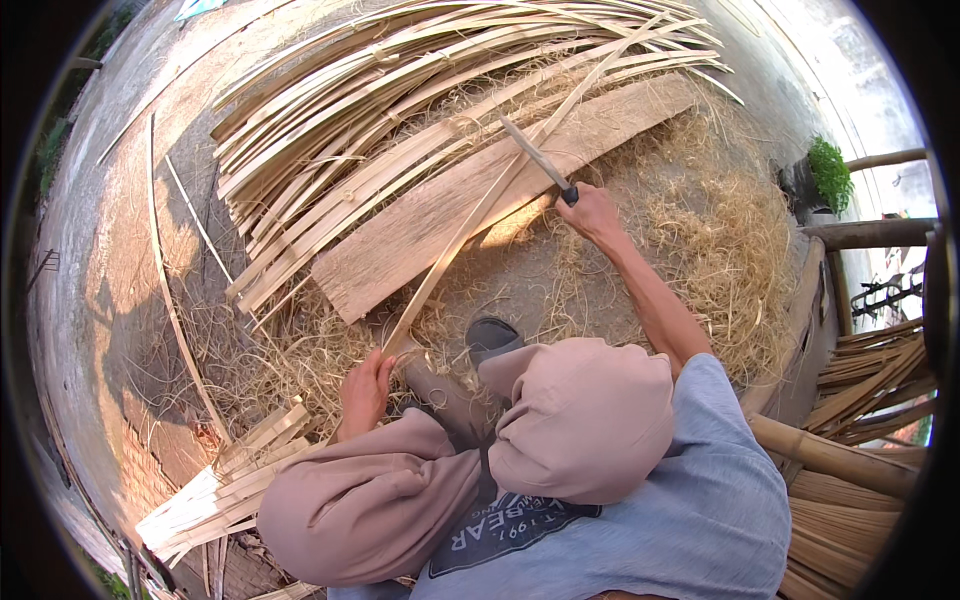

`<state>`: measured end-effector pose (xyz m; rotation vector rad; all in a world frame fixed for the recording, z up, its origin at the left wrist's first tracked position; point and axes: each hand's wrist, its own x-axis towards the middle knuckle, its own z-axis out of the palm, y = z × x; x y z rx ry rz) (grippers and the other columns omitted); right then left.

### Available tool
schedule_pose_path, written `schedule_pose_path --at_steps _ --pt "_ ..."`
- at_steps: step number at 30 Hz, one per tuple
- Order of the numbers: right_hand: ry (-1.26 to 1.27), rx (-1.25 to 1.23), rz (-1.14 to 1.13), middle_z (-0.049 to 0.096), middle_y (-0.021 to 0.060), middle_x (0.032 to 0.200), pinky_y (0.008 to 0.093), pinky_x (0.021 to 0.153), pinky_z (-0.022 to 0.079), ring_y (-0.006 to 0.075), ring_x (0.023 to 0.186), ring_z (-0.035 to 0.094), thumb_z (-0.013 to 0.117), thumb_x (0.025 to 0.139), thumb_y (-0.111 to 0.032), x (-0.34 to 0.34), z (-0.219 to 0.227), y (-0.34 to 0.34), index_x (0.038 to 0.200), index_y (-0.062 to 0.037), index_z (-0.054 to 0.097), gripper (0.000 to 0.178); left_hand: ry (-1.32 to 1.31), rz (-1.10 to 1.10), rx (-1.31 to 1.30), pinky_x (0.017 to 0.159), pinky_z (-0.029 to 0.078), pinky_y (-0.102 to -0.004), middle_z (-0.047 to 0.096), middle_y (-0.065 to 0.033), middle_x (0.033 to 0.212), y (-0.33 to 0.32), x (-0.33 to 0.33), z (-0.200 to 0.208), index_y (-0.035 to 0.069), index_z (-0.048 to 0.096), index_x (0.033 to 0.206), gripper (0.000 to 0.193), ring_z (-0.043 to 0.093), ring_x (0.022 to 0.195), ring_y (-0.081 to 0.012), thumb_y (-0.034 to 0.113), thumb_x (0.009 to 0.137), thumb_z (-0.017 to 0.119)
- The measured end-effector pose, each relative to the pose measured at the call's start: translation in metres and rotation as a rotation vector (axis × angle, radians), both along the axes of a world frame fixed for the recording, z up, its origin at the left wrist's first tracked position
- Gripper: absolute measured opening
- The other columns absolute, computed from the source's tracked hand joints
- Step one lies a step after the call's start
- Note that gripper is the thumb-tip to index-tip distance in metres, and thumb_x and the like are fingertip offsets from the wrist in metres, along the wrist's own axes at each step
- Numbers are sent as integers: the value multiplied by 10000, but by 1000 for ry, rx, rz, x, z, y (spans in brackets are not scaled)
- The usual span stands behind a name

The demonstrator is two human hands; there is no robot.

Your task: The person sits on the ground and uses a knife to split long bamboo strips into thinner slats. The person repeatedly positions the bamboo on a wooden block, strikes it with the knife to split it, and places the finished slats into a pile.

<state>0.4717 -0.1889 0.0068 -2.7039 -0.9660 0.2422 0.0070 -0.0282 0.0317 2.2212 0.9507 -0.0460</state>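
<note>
Straw-coloured and thin, a long strip point(450, 260) is running slantwise from near the person's knees point(590, 420) up over a broad wooden plank point(400, 245), its far end reaching over the heap of similar strips point(400, 85) beyond. Low down, the left hand point(367, 390) is pinching the near end of it, thumb and fingers closed. Farther up, the right hand point(592, 213) is wrapping tightly round the dark handle of a knife point(545, 165), whose blade is crossing the strip above the plank; whether the edge is biting, I cannot tell. Curly shavings point(700, 220) are covering the ground on either side, so the work in hand is most likely one of scraping the strip thin and smooth. As I judge it, the next move is calling for the left hand to be drawing the strip toward the body at an even pull while the right is holding the blade steady at a shallow angle, with the fingers staying clear of the edge.
</note>
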Motion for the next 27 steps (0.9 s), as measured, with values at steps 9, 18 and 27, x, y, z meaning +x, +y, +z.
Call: schedule_pose_path --at_steps 9,18,27 --pt "88 58 -293 699 207 733 503 680 546 393 732 713 655 883 -437 30 -15 -18 836 6 655 446 158 325 -712 695 491 -428 686 -163 855 14 -160 -6 41 628 1117 299 669 753 -316 296 979 702" --pt "230 162 -101 692 264 754 491 741 568 438 755 703 690 907 -456 -51 -35 7 841 35 672 495 -181 39 -67 824 543 -347 728 -150 1079 11 -1 -21 97 624 1409 538 711 915 -258 298 933 775" --pt "241 -3 317 721 230 874 508 751 573 433 848 716 765 832 -392 -150 -11 -26 962 -1 607 441 -203 191 -12 712 527 -408 751 -202 910 6 38 -26 165 772 1213 397 708 770 -342 464 967 683"
